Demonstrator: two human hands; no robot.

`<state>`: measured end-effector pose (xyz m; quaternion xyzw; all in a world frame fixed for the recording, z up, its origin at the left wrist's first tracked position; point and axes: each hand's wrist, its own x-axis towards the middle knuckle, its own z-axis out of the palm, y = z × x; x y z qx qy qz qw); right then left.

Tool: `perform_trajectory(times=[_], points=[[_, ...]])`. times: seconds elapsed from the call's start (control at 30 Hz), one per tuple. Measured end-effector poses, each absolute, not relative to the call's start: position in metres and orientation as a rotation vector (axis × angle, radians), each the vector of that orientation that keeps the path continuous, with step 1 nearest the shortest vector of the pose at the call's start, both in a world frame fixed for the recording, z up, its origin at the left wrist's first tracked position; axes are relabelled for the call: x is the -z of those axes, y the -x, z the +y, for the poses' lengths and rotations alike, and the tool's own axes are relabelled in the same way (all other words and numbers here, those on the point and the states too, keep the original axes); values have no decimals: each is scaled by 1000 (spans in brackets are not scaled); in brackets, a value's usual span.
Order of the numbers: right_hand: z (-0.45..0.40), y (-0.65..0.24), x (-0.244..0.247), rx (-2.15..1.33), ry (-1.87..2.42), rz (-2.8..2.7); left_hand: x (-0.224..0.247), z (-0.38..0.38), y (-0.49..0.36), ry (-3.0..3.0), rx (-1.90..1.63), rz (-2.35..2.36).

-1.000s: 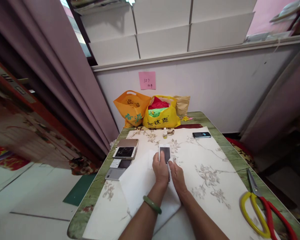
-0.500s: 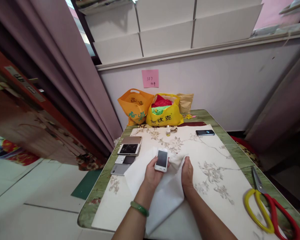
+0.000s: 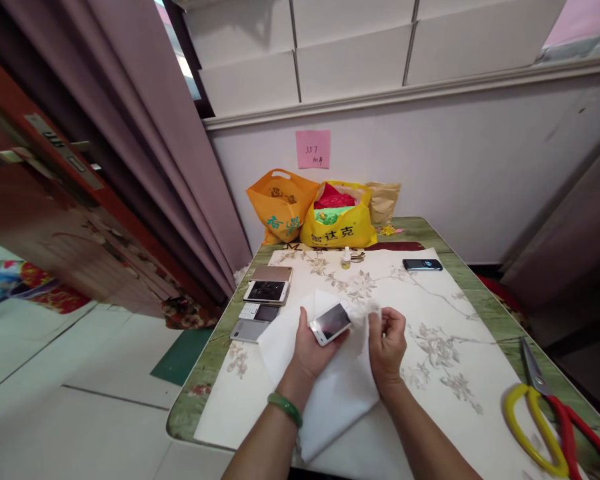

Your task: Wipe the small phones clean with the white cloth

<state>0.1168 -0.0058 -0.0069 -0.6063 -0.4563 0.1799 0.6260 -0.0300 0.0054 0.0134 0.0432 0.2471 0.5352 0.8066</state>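
A small white phone (image 3: 331, 323) rests tilted on the palm and fingers of my left hand (image 3: 313, 347), its dark screen facing up. My right hand (image 3: 389, 343) is closed on the edge of a white cloth (image 3: 330, 400), just right of the phone. The cloth spreads beneath both hands over the flowered table cover. A green bangle (image 3: 285, 409) circles my left wrist. Left of the cloth lie several phones: a gold one (image 3: 273, 273), a white one with a dark screen (image 3: 266, 291), a keypad phone (image 3: 260, 313) and a silver one (image 3: 249, 331).
Large scissors (image 3: 540, 393) with yellow and red handles lie at the right. A dark phone (image 3: 423, 265) and a small bottle (image 3: 347, 258) sit farther back. Behind them stand an orange bag (image 3: 283, 207), a yellow bag (image 3: 339, 225) and a brown packet (image 3: 383, 202).
The phone has turned from upright to slanted in my left hand. My right hand has moved slightly right, its fingers now curled on the cloth. The view has shifted a little.
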Motion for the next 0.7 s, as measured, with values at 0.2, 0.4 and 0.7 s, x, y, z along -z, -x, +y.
perform_trajectory(times=[0.2, 0.4, 0.7], points=[[-14, -94, 2, -705, 910, -1864, -9, 1, 31, -156, -1088, 629], [1, -103, 7, -521, 1183, -1672, -4, 4, 26, -130, -1115, 594], [0, -96, 10, -471, 960, -1811, -5, -1, 22, -83, -1036, 510]])
